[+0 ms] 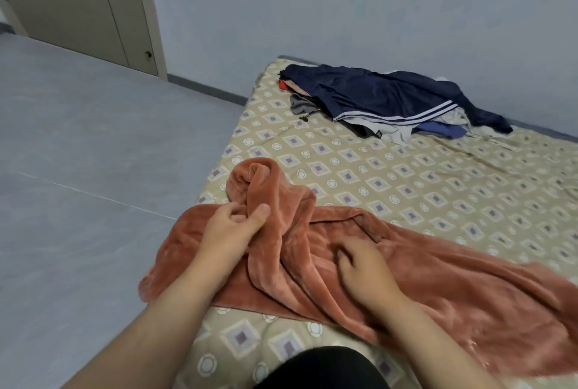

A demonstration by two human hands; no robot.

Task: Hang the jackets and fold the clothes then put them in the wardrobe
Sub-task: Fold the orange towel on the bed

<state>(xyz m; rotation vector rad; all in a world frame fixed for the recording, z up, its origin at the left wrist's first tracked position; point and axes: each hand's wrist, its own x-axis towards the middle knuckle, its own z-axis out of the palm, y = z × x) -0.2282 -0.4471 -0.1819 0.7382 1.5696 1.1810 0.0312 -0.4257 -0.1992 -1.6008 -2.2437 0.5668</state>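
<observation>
We find the left hand (233, 226) pinching a fold of the rust fleece garment (438, 279); the right hand (364, 268) clutches it too.

Plush rust fleece garment (391, 260), shiny navy synthetic jacket (375, 91), matt patterned cotton-like bedcover (438, 188), smooth grey floor (78, 169)
</observation>
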